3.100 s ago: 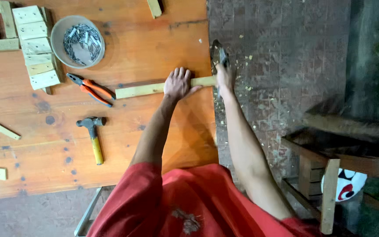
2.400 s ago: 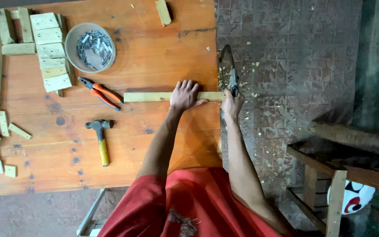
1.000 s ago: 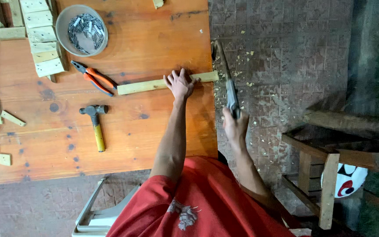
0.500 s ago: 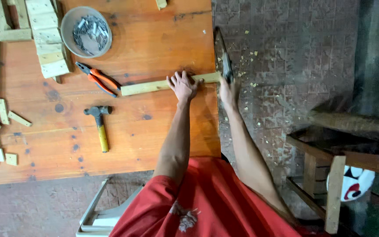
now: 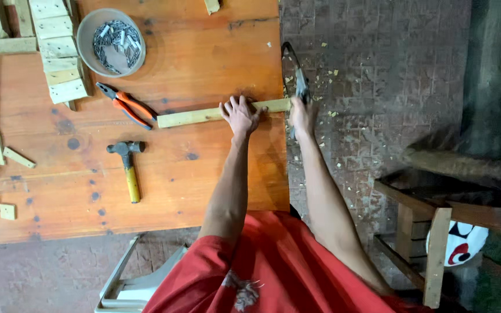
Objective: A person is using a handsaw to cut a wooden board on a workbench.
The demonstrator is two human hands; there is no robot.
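1. Left hand (image 5: 240, 115): pressed flat on wooden strip (image 5: 195, 116), pinning it to table (image 5: 204, 174).
2. Right hand (image 5: 302, 113): closed around saw (image 5: 297, 75) handle, at strip's overhanging end.
3. Pliers (image 5: 126, 104), hammer (image 5: 127, 168): left of left hand.

Pliers (image 5: 126, 105) left of strip (image 5: 204, 115); hammer (image 5: 127, 168) below.

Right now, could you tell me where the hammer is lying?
In the head view, the hammer lies on the wooden table, left of the person's left hand, just below the orange-handled pliers.
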